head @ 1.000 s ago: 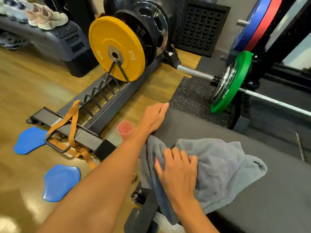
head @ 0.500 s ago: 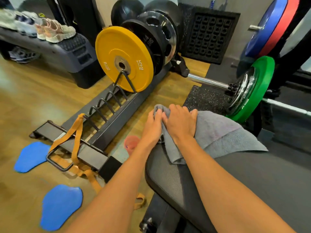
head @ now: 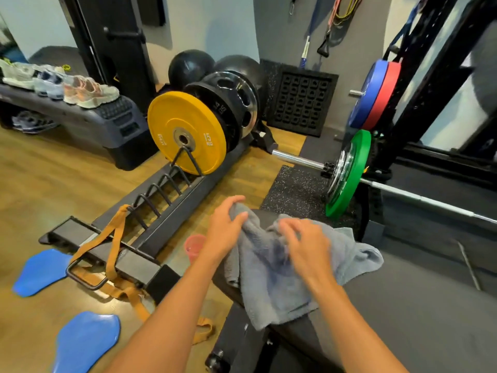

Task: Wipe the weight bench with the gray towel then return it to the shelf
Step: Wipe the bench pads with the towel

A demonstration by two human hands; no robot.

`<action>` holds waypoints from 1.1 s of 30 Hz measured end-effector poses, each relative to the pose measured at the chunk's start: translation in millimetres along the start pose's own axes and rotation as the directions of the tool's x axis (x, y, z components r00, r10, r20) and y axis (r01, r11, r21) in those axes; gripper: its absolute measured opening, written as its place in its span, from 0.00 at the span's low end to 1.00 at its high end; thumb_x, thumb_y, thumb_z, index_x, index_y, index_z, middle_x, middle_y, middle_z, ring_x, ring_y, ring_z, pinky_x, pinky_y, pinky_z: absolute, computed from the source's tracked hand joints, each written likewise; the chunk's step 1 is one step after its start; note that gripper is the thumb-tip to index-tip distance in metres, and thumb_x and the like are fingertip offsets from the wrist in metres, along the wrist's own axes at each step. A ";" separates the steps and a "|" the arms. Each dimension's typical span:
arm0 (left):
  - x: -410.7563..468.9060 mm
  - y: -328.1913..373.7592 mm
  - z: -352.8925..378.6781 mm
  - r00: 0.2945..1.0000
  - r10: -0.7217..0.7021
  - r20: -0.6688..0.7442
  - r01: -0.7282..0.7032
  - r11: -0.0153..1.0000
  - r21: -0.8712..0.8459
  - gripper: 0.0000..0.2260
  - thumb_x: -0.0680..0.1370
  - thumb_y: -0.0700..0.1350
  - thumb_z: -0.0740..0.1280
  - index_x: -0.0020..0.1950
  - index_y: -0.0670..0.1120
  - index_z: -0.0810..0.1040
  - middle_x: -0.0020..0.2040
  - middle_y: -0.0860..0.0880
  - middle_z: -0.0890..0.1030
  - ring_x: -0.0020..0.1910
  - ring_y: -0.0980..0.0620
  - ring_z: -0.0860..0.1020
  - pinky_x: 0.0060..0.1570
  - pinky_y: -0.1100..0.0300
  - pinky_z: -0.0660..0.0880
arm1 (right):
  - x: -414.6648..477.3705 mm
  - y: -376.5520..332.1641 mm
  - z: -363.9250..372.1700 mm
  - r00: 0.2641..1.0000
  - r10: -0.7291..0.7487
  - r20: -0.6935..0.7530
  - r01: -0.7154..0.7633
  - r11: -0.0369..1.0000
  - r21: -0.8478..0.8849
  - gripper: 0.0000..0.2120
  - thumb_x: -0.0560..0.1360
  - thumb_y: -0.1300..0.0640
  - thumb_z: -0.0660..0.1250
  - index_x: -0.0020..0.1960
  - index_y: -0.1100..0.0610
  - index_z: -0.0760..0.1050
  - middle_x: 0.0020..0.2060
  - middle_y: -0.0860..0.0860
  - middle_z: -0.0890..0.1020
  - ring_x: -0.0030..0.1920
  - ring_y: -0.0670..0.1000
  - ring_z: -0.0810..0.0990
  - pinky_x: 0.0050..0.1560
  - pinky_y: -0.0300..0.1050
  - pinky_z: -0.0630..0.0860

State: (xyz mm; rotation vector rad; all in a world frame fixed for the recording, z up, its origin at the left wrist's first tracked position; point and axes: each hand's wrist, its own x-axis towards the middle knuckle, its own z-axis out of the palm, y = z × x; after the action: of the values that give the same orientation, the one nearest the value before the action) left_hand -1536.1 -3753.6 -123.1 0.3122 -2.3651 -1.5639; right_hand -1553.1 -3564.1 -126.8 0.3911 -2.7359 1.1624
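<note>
Crumpled gray terry-cloth towel (head: 282, 270) draped over the near end of the dark padded weight bench (head: 416, 313), one flap hanging off its left edge. Left hand (head: 224, 230) pinches the towel's far left corner, fingers curled shut on the cloth. Right hand (head: 306, 243) lies on the bunched middle, blurred; its grip cannot be judged. The unwiped pad probably extends rightward, nearer the right hand.

yellow plate (head: 188, 135): "15 kg" | black plate (head: 224, 110): "45", partly hidden | other marks unreadable
</note>
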 end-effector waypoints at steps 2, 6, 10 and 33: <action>2.1 2.8 -6.4 0.985 -0.154 -0.079 0.137 0.973 -0.186 0.16 0.77 0.37 0.66 0.64 0.49 0.76 0.61 0.49 0.77 0.61 0.52 0.74 0.62 0.59 0.70 | 12.3 4.5 -30.8 0.997 0.076 -0.015 -0.075 0.996 0.048 0.04 0.78 0.48 0.65 0.48 0.43 0.79 0.48 0.46 0.83 0.50 0.48 0.79 0.53 0.52 0.75; 1.7 16.5 -3.5 0.906 -0.418 -0.066 0.327 0.791 -0.516 0.15 0.76 0.34 0.67 0.61 0.46 0.77 0.60 0.39 0.79 0.57 0.42 0.79 0.60 0.45 0.76 | -9.1 -31.4 -38.2 0.957 0.045 0.288 -0.036 0.999 -0.035 0.20 0.68 0.33 0.69 0.39 0.50 0.74 0.36 0.45 0.80 0.40 0.47 0.78 0.41 0.48 0.72; 12.4 53.6 4.1 0.918 -0.396 -0.038 0.305 0.761 -0.573 0.14 0.75 0.38 0.71 0.60 0.40 0.78 0.55 0.39 0.82 0.54 0.43 0.81 0.52 0.50 0.79 | -48.0 -67.1 -7.1 0.849 0.203 0.488 0.000 0.923 -0.385 0.34 0.65 0.27 0.67 0.54 0.55 0.68 0.54 0.52 0.79 0.57 0.57 0.78 0.47 0.52 0.70; 78.1 219.0 -70.8 0.911 0.412 0.010 -0.371 0.810 0.455 0.07 0.77 0.46 0.68 0.52 0.48 0.84 0.46 0.50 0.83 0.49 0.52 0.78 0.49 0.59 0.70 | 97.1 -78.6 -236.8 0.873 0.429 -0.232 -0.104 0.628 0.771 0.16 0.72 0.64 0.61 0.28 0.51 0.70 0.22 0.45 0.69 0.23 0.46 0.64 0.25 0.37 0.61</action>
State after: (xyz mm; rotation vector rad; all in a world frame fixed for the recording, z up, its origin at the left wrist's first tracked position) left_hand -1588.7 -3755.5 114.1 -0.0242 -2.4922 -0.7925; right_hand -1615.9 -3463.1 113.1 -0.2097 -1.8823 2.1574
